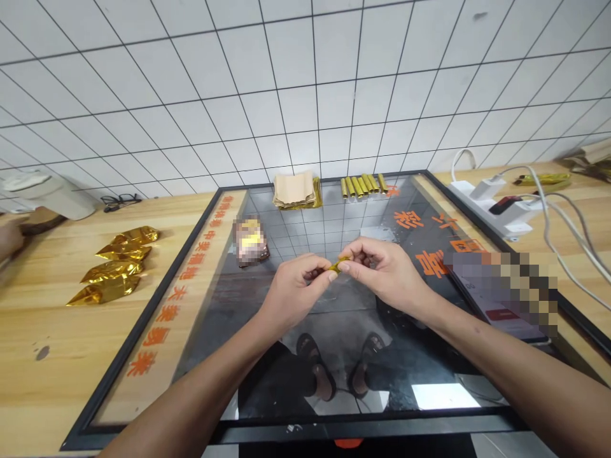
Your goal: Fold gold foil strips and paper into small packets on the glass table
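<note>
Far out left, well apart from the glass panel, another person's hand showed blurred! A white container stood on the tabletop, and closer to the panel's left side lay crumpled gold foil pieces, black glasses behind them. Onto the panel itself: orange lettering ran down its left strip, and a small pack, its front pixelated, lay left of its centre. Here came my left grip, above the panel's middle, pinching a small gold strip! At the panel's far edge sat a paper stack, then a row of gold rolls. My right grip pinched that strip too, at its right end, over the panel's middle. On the panel's right part lay a phone, partly pixelated; just beside the panel's right edge, a power strip bristled with plugs. Farther right of the panel, brown paper closed the row.
</note>
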Demonstrator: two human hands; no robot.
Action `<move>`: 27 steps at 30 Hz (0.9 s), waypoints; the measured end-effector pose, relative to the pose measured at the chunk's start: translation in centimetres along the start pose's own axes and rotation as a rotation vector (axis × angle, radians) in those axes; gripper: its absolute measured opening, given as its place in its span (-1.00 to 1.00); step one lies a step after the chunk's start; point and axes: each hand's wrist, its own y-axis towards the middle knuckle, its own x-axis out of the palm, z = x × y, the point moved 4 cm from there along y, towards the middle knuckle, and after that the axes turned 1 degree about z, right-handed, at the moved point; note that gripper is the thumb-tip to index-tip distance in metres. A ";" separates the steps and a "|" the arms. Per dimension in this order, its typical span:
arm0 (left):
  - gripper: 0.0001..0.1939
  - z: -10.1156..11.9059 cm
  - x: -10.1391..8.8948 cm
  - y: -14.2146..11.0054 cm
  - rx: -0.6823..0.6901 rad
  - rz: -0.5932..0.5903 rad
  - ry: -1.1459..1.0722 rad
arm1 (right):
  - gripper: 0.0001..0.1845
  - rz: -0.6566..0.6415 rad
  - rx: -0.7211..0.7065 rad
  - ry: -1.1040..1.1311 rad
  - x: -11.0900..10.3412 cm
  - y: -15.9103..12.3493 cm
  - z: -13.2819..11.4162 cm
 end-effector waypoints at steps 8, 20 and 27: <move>-0.77 0.5 0.6 -0.2 -0.081 -0.033 -0.121 | -0.83 -0.054 0.055 0.065 0.3 -0.2 0.2; -0.68 -0.6 0.9 -0.3 -0.266 -0.016 -0.318 | -0.65 -0.115 0.156 0.185 0.8 0.0 0.7; -0.73 -0.3 1.2 -0.2 -0.232 -0.099 -0.194 | -0.62 0.010 0.133 0.152 -0.7 0.5 1.3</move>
